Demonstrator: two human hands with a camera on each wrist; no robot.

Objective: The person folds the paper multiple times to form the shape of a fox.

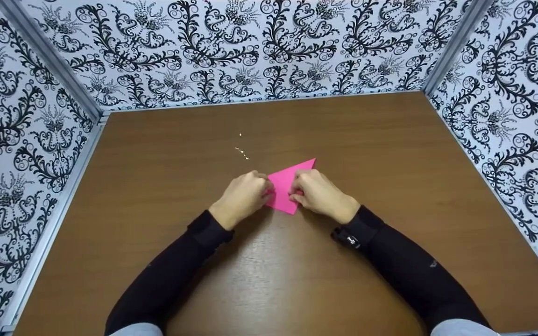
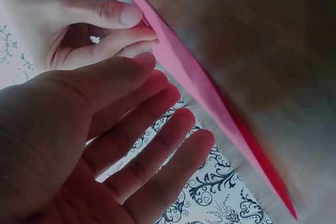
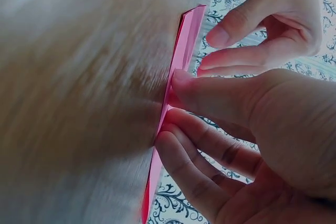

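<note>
A folded sheet of pink paper [image 1: 282, 193] lies on the wooden table between the two hands, one pointed corner toward the far right. Its layers stand slightly apart at one end in the left wrist view. The right hand [image 1: 322, 193] pinches the paper's right side, thumb on top, as the right wrist view shows. At the left side of the paper is the left hand [image 1: 243, 193]. In the left wrist view the left hand's fingers [image 2: 157, 153] are loosely bent and spread, and its thumb and index finger stand apart beside the paper without gripping it.
The brown table [image 1: 180, 140] is bounded by a back wall [image 1: 231, 51] and side walls with black-and-white scroll patterns. Grey metal posts [image 1: 54, 56] mark the corners. Small bright specks [image 1: 242, 152] show on the table beyond the left hand.
</note>
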